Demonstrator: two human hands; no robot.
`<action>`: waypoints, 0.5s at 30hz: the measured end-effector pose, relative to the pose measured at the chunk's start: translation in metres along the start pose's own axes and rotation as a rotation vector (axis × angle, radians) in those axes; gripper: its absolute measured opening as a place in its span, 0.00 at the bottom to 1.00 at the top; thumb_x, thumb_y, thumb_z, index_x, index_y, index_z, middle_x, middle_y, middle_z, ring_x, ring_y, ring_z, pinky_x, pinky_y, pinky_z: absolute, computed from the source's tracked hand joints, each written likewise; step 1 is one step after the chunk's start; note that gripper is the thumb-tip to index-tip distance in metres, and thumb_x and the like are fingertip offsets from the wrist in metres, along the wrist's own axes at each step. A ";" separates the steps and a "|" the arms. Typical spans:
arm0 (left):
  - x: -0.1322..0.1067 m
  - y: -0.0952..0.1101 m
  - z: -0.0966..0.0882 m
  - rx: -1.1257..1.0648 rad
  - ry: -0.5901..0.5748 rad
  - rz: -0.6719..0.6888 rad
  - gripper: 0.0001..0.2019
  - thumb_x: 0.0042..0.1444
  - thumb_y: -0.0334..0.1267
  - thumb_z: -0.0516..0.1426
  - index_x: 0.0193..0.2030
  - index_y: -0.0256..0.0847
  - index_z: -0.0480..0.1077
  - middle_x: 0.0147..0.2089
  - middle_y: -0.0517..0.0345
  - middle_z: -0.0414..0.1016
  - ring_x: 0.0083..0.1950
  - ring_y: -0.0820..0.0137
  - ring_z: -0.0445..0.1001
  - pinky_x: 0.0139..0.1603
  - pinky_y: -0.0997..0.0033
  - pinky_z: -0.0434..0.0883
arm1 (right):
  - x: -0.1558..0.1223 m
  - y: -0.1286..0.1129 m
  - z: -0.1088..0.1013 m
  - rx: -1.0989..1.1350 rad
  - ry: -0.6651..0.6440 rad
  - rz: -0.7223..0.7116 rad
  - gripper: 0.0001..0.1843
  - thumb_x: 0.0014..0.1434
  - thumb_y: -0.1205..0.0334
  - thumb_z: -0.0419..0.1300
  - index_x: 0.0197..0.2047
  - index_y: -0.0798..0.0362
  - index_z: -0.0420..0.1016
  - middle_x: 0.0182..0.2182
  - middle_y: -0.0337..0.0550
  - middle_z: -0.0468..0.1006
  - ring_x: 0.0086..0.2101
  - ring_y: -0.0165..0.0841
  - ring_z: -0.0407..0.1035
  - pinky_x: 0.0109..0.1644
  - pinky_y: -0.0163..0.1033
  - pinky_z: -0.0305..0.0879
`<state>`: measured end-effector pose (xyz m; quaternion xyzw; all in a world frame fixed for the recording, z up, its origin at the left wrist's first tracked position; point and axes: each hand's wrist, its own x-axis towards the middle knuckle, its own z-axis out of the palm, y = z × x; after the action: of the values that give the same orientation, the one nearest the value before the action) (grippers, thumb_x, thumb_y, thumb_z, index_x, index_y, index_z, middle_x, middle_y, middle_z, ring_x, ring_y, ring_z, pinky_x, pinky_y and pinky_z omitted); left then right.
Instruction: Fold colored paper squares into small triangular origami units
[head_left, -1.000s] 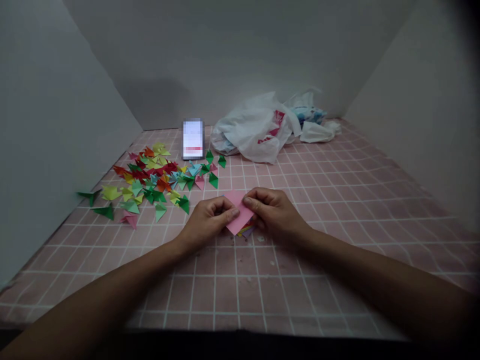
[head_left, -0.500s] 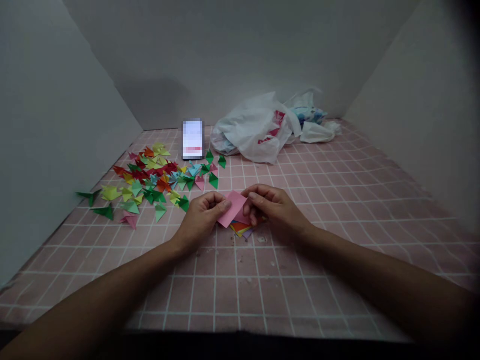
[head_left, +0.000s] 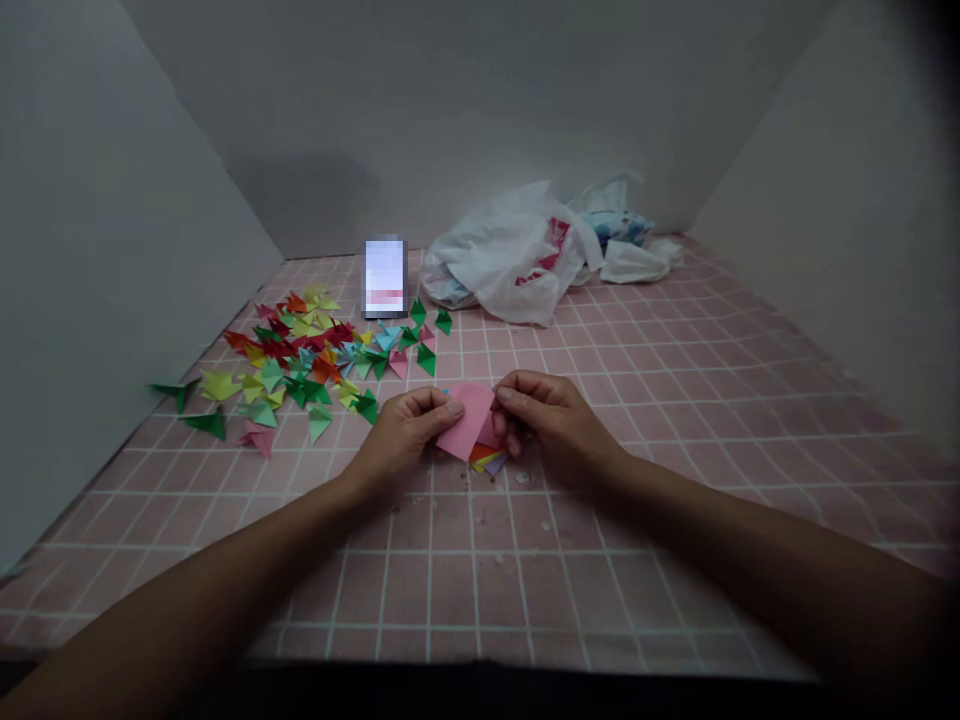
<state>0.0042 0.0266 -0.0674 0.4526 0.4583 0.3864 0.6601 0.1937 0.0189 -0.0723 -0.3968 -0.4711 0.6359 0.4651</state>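
My left hand [head_left: 405, 432] and right hand [head_left: 551, 420] pinch a pink paper sheet [head_left: 466, 420].
Both grip it firmly; apparently coloured paper [head_left: 486, 462] lies beneath, on the tiled desk [head_left: 525, 580].

Illumination is dim and diffuse, with no hard glare. A soft shadow lies on the rear wall [head_left: 300, 195], above and left of the mosaic-blurred rectangular panel [head_left: 385, 278]. Vignetting darkens the upper corner far right of the panel. Wide-angle distortion bends the tile grid [head_left: 675, 600] toward the frame edges below it. The left hand [head_left: 405, 435] and right hand [head_left: 551, 420] show only slight softness.
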 end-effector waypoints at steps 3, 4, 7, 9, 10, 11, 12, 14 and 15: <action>0.000 0.001 0.001 -0.017 0.006 0.009 0.18 0.47 0.47 0.69 0.26 0.37 0.68 0.23 0.65 0.65 0.23 0.78 0.58 0.24 0.76 0.55 | 0.001 0.000 -0.001 0.001 -0.004 -0.021 0.16 0.62 0.49 0.63 0.30 0.53 0.72 0.21 0.36 0.76 0.17 0.24 0.65 0.21 0.31 0.58; 0.000 0.001 0.001 -0.009 0.001 0.012 0.18 0.47 0.47 0.69 0.26 0.37 0.69 0.23 0.64 0.65 0.23 0.78 0.59 0.25 0.76 0.55 | 0.001 0.000 -0.001 -0.008 -0.012 -0.021 0.16 0.62 0.49 0.64 0.31 0.53 0.72 0.21 0.36 0.76 0.17 0.24 0.65 0.21 0.31 0.59; -0.001 0.002 0.001 0.031 -0.028 0.004 0.19 0.47 0.48 0.70 0.27 0.37 0.69 0.24 0.64 0.66 0.24 0.78 0.59 0.26 0.76 0.56 | 0.001 0.001 0.001 -0.024 -0.036 -0.004 0.15 0.58 0.51 0.67 0.32 0.53 0.72 0.22 0.35 0.76 0.17 0.24 0.65 0.22 0.31 0.59; -0.002 0.002 0.001 0.067 -0.041 0.004 0.19 0.47 0.49 0.70 0.28 0.37 0.70 0.24 0.63 0.66 0.25 0.78 0.60 0.26 0.76 0.56 | 0.000 0.002 0.001 -0.030 -0.036 0.008 0.14 0.57 0.54 0.68 0.30 0.53 0.71 0.22 0.35 0.76 0.17 0.23 0.65 0.23 0.31 0.60; -0.003 0.002 0.000 0.083 -0.042 0.012 0.19 0.47 0.49 0.70 0.29 0.37 0.70 0.25 0.63 0.67 0.25 0.77 0.61 0.27 0.76 0.57 | 0.000 0.002 0.002 -0.033 -0.031 0.010 0.13 0.57 0.54 0.68 0.30 0.53 0.71 0.22 0.35 0.76 0.18 0.23 0.65 0.23 0.31 0.60; -0.003 0.002 0.000 0.098 -0.037 0.027 0.18 0.47 0.49 0.70 0.29 0.37 0.71 0.26 0.63 0.68 0.25 0.77 0.61 0.27 0.76 0.57 | 0.000 0.002 0.002 -0.036 -0.028 0.012 0.13 0.57 0.55 0.67 0.30 0.53 0.71 0.22 0.35 0.76 0.18 0.23 0.65 0.23 0.31 0.60; -0.003 0.002 0.000 0.111 -0.032 0.046 0.18 0.48 0.49 0.70 0.30 0.37 0.71 0.27 0.62 0.69 0.26 0.77 0.62 0.28 0.76 0.58 | 0.000 0.002 0.002 -0.038 -0.025 0.014 0.13 0.57 0.55 0.67 0.30 0.53 0.71 0.21 0.35 0.76 0.18 0.24 0.65 0.23 0.31 0.60; -0.002 0.001 0.000 0.138 -0.031 0.082 0.17 0.48 0.48 0.69 0.30 0.37 0.72 0.28 0.61 0.70 0.28 0.76 0.65 0.29 0.75 0.60 | 0.000 0.002 0.002 -0.039 -0.027 0.022 0.12 0.57 0.56 0.68 0.32 0.52 0.71 0.20 0.33 0.75 0.18 0.25 0.65 0.23 0.32 0.60; -0.002 0.001 0.000 0.152 -0.036 0.097 0.17 0.48 0.48 0.69 0.30 0.37 0.72 0.29 0.61 0.71 0.28 0.75 0.65 0.30 0.75 0.61 | 0.000 0.002 0.002 -0.042 -0.030 0.026 0.11 0.57 0.56 0.68 0.33 0.52 0.70 0.20 0.32 0.74 0.18 0.25 0.65 0.22 0.32 0.60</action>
<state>0.0033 0.0247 -0.0663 0.5298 0.4520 0.3739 0.6126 0.1912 0.0179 -0.0740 -0.4029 -0.4862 0.6375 0.4414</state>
